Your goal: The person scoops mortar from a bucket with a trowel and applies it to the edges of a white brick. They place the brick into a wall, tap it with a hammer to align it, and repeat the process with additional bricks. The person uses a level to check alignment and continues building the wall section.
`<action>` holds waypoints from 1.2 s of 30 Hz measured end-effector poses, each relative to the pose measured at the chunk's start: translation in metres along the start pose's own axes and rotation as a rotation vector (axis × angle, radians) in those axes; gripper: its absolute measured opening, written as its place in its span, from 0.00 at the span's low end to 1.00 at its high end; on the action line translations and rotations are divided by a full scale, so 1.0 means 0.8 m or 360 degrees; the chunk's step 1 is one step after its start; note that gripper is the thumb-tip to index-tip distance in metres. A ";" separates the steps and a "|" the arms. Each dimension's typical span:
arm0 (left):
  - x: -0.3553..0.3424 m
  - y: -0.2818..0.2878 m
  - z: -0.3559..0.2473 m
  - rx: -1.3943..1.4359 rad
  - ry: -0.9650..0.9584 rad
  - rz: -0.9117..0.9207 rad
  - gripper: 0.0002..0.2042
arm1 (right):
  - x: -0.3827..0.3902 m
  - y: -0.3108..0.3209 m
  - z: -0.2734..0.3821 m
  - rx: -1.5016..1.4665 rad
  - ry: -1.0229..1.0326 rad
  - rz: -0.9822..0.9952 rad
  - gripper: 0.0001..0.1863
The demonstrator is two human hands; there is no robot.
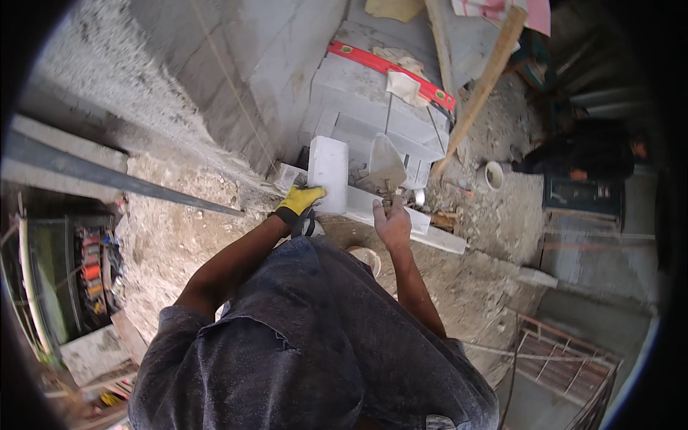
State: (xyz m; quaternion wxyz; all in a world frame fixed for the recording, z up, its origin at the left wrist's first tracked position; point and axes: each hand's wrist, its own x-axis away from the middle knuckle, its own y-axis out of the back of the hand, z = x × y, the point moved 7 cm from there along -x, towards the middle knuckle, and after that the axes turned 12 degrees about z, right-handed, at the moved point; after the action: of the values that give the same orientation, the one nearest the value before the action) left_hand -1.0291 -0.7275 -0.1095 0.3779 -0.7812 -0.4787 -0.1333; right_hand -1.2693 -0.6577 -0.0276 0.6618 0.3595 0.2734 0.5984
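My left hand (pixel 304 198), in a yellow and black glove, grips the lower left side of a pale building block (pixel 330 168). The block stands on end in front of me. Bare and closed, my right hand (pixel 393 223) holds a trowel by its handle, with the grey-smeared blade (pixel 387 163) pointing away from me, just right of the block. Behind both is low blockwork (pixel 358 129). A long pale plank or slab (pixel 444 239) runs beneath my hands. On the blockwork farther back lies a red spirit level (pixel 362 59), partly covered by a pale cloth or paper (pixel 403 87).
A wooden post (pixel 487 82) leans beside the blockwork. One bucket (pixel 491 175) stands to the right, another (pixel 367 262) close to my body. A dark metal bar (pixel 143 179) slants in from the left. A person in dark clothing (pixel 588 152) is at far right.
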 end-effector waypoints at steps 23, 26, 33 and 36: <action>0.175 0.202 0.072 -0.0533 0.0738 0.0781 0.27 | 0.316 -0.288 0.141 -0.0373 -0.1282 0.0142 0.22; 0.170 0.302 0.100 -0.0794 0.0631 0.0656 0.26 | 0.374 -0.366 0.155 -0.0434 -0.1204 0.0033 0.24; 0.112 0.435 0.241 -0.1370 0.0800 0.0553 0.28 | 0.624 -0.615 -0.091 -0.0726 -0.2481 0.0705 0.21; 0.088 0.442 0.318 -0.1423 0.0847 0.0540 0.28 | 0.669 -0.651 -0.194 -0.0631 -0.2616 0.0600 0.24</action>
State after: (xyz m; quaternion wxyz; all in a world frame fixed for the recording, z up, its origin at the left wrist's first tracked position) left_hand -0.7323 -0.5898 -0.4054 0.1332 -0.8713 -0.1305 -0.4540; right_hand -1.0104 -0.1184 -0.5013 0.5898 0.5953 -0.4651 0.2852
